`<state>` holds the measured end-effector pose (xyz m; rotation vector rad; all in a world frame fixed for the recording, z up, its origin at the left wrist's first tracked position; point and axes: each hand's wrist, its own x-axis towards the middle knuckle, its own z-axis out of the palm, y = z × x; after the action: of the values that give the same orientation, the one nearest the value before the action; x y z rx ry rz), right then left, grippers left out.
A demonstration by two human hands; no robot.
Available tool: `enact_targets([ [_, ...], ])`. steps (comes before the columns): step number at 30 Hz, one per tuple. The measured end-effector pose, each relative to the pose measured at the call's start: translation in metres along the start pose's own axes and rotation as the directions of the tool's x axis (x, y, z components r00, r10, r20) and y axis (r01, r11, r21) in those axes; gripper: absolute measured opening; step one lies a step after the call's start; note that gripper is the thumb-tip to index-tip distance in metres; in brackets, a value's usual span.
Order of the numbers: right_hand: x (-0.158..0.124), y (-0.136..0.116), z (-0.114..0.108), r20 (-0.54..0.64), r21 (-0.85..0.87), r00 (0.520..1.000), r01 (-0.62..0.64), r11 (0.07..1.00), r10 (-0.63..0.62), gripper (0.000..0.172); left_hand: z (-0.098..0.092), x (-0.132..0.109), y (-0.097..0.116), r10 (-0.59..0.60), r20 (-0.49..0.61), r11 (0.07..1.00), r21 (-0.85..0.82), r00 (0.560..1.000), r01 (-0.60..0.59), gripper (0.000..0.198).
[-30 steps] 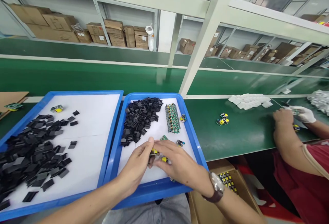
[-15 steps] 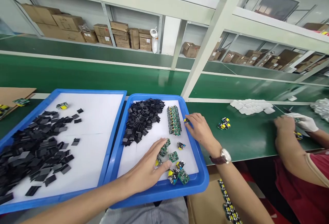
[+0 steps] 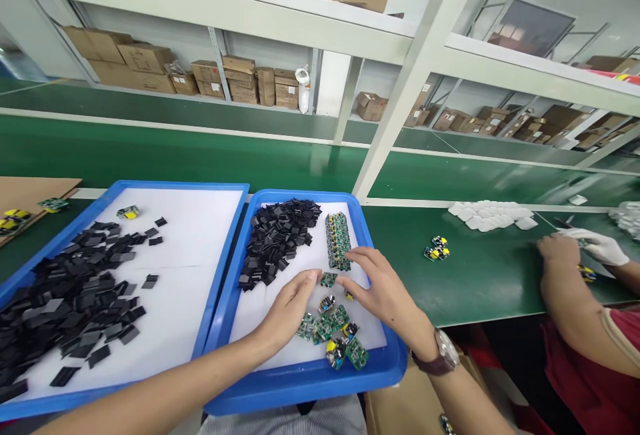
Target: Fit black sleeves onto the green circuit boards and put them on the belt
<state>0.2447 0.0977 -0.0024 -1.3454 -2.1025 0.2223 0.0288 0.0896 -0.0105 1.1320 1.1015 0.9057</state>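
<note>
L. hand (image 3: 290,305): fingertips beside single board (image 3: 329,279) between hands; can't tell if grip is clamped. R. hand (image 3: 383,288): grip apart, next to board row (image 3: 339,242), near end. Status (est.): row lined up in blue tray (image 3: 300,390); loose boards (image 3: 334,320), same tray, appear o/s.

Electronics workshop: green workbench (image 3: 485,275), circuit boards (image 3: 334,320), shelved cartons (image 3: 243,79).
</note>
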Motion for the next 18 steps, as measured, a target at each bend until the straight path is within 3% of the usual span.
enact_targets([
  [3,0.012,0.01,0.01,0.027,-0.029,0.992,-0.122,0.992,0.123,0.058,0.006,0.0,-0.006,-0.02,0.032,0.999,-0.05,0.999,0.021,0.054],
  [7,0.021,0.018,0.014,-0.001,0.048,0.976,-0.218,0.975,0.218,0.047,0.003,0.008,-0.001,-0.027,0.003,0.997,-0.07,1.0,0.027,0.055],
  [11,0.022,0.021,0.011,-0.13,0.106,0.952,-0.264,0.959,0.276,0.04,-0.001,0.028,0.021,-0.014,0.028,0.992,-0.125,1.0,0.017,0.053],
  [14,0.014,0.003,0.009,-0.217,0.139,0.944,-0.22,0.965,0.247,0.038,0.008,0.043,0.037,-0.009,0.135,0.98,-0.194,0.991,0.035,0.049],
  [18,-0.004,-0.027,-0.002,-0.149,0.234,0.989,0.036,0.972,-0.001,0.044,0.017,0.048,0.049,0.041,0.141,0.969,-0.246,0.989,-0.005,0.051],
])
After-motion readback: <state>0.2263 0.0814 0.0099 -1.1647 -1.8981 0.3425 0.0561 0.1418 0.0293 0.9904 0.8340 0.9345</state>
